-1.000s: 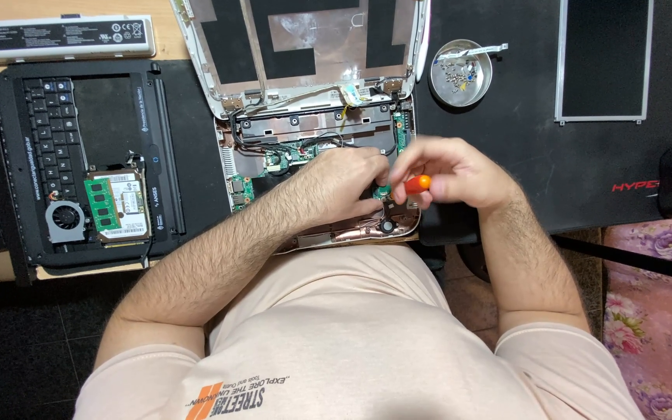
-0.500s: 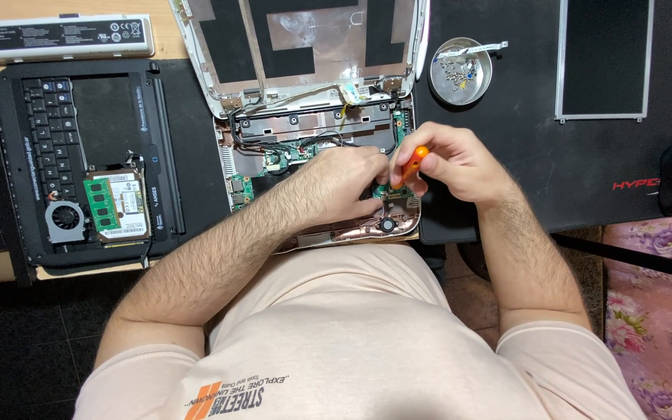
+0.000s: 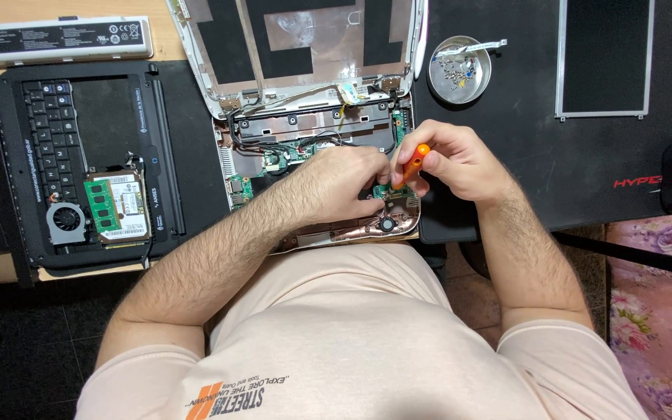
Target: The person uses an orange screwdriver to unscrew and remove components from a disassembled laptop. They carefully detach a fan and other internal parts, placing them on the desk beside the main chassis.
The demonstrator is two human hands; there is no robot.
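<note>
An opened white laptop [image 3: 305, 132] lies on the desk with its board and cables bare. My right hand [image 3: 449, 163] grips an orange-handled screwdriver [image 3: 412, 163], held nearly upright with its tip down on the green board at the laptop's right side. My left hand [image 3: 344, 187] rests on the laptop's inside just left of the screwdriver, fingers curled against the board near the tip. The tip itself is hidden between my fingers.
A removed black keyboard panel [image 3: 79, 155] lies at the left, with a small fan, a memory stick and a drive on it. A white battery [image 3: 60, 40] sits above it. A round metal dish of screws [image 3: 459, 70] and a bare screen panel [image 3: 604, 58] lie on the black mat.
My right hand has tipped the screwdriver from lying low and sideways to nearly upright, and shifted it slightly up over the board. My left hand stays in place.
</note>
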